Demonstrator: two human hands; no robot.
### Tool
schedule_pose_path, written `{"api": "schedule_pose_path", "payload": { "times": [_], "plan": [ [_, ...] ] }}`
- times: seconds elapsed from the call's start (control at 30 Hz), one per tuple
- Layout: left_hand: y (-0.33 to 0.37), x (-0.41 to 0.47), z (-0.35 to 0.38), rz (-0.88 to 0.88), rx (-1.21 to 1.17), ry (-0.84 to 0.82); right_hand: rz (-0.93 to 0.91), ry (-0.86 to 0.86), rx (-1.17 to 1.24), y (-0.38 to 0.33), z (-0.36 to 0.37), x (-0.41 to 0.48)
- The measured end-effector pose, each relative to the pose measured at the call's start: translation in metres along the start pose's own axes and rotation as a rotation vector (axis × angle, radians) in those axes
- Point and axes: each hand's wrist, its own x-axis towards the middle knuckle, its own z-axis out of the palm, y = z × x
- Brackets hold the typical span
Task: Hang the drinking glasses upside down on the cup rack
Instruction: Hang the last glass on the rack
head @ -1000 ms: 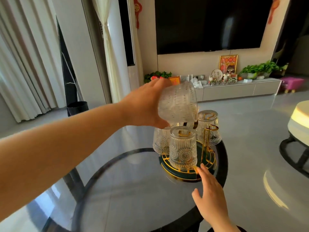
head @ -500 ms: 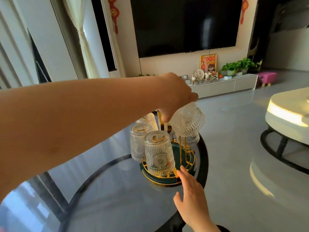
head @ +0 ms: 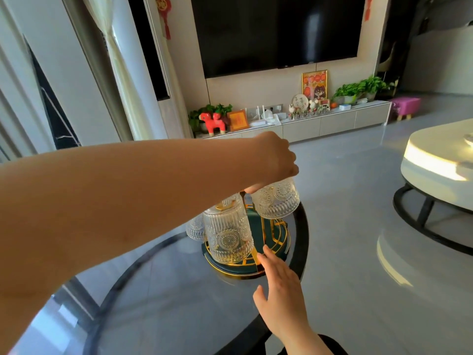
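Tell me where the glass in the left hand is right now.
In the head view, the glass is upside down in the left hand, over the right side of the cup rack, behind and to the right of the nearest hung glass.

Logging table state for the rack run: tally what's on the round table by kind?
Drinking glasses, upside down: 4 visible, one in the left hand, front one, two partly hidden
Cup rack: 1
Total: 5; the arm may hide more.
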Motion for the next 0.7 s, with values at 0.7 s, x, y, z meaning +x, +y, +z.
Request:
{"api": "schedule_pose_path", "payload": {
  "times": [0.7],
  "plan": [
    [0.025,0.012,0.031,0.181,-0.190,-0.030,-0.024,-0.006,0.014,0.003,-0.002,0.000]
  ]
}}
